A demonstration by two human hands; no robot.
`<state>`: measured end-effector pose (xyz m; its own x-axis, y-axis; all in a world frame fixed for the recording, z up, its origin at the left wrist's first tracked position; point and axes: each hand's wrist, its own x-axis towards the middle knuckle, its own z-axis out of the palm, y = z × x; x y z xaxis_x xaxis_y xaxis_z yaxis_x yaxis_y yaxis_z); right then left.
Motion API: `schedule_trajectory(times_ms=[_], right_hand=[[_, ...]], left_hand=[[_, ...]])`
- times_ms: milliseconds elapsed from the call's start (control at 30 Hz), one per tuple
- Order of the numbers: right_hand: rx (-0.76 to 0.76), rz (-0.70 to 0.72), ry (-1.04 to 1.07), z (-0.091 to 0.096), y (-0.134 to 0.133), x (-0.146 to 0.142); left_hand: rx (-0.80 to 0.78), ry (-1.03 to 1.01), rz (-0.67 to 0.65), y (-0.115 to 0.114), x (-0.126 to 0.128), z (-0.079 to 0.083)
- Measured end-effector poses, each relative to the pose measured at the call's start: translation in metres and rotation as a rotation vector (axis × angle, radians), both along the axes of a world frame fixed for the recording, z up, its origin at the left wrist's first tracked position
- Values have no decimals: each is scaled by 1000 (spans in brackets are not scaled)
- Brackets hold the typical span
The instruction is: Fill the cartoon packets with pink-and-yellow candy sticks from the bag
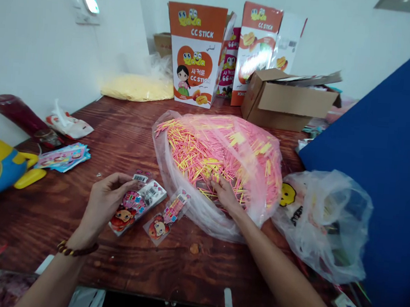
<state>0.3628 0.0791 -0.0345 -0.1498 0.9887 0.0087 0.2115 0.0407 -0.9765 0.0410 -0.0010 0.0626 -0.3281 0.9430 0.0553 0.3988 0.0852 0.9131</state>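
Head view: left hand (104, 200) grip pinched on a clear, cartoon-printed plastic sachet (125, 216), over the brown wooden surface (121, 137) — right hand (226, 197) among thin pink-and-yellow sticks (190, 154) inside a translucent plastic bag (216, 227); can't tell whether that grip's closed.

A clear bag (216, 226) lies slumped near the centre, its mouth open toward eight o'clock. It is heaped with thin pink and yellow sticks (187, 149), strewn every which way. At the bag's eight o'clock, a stack (132, 211) of printed clear packets slants toward two o'clock. A single packet (164, 222) lies at the stack's three o'clock, pointing toward one.
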Motion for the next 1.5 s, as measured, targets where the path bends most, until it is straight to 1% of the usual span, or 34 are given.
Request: schedule_trajectory(times_ms=[100, 167, 233, 333, 400, 467, 533, 600, 667, 700, 767, 800, 867, 933, 967, 1067, 1133, 1233, 1333, 1400, 1433, 1500], right_hand=[[36, -5, -45, 8, -2, 0], [34, -14, -4, 15, -2, 1], [-1, -29, 127, 24, -1, 1], [-85, -10, 390, 37, -3, 1], [-127, 14, 524, 43, -6, 0], [-151, 23, 584, 46, -9, -1], [-158, 20, 581, 44, -10, -2], [-135, -6, 525, 39, -11, -2], [-91, -34, 448, 34, -11, -1], [-70, -39, 420, 33, -11, -1], [-52, -19, 406, 35, -14, -3], [-49, 2, 416, 38, -17, -5], [-37, 37, 439, 50, -23, -12], [1, 63, 430, 66, -31, -19], [33, 87, 398, 74, -36, -23], [163, 200, 179, 94, -47, -32], [257, 263, -29, 100, -53, -36], [368, 330, -300, 102, -58, -40], [379, 395, -479, 101, -60, -41], [359, 426, -518, 100, -61, -40], [350, 433, -497, 100, -61, -39], [319, 406, -370, 101, -61, -36]], left_hand=[[-19, -13, -18, 0, 4, 3], [-11, 23, -27, 2, 2, 1], [-9, 81, -54, 5, -3, -3], [-6, 191, -163, 13, -11, -12], [20, 316, -224, 19, -13, -20], [51, 438, -248, 24, -15, -29], [57, 498, -231, 27, -17, -37], [48, 530, -189, 27, -21, -42], [48, 535, -145, 25, -25, -39], [53, 511, -128, 24, -25, -34], [60, 393, -108, 19, -21, -19], [44, 308, -102, 16, -15, -10], [-3, 139, -166, 9, 2, 7], [-26, -52, -262, 2, 26, 15], [-50, -133, -292, -1, 38, 16], [-154, -321, -363, -9, 69, 9], [-186, -368, -385, -13, 80, 2], [-187, -349, -436, -18, 86, -5], [-187, -297, -498, -19, 84, -10], [-194, -264, -539, -20, 82, -13], [-193, -252, -557, -21, 81, -14], [-163, -221, -574, -22, 79, -17]])
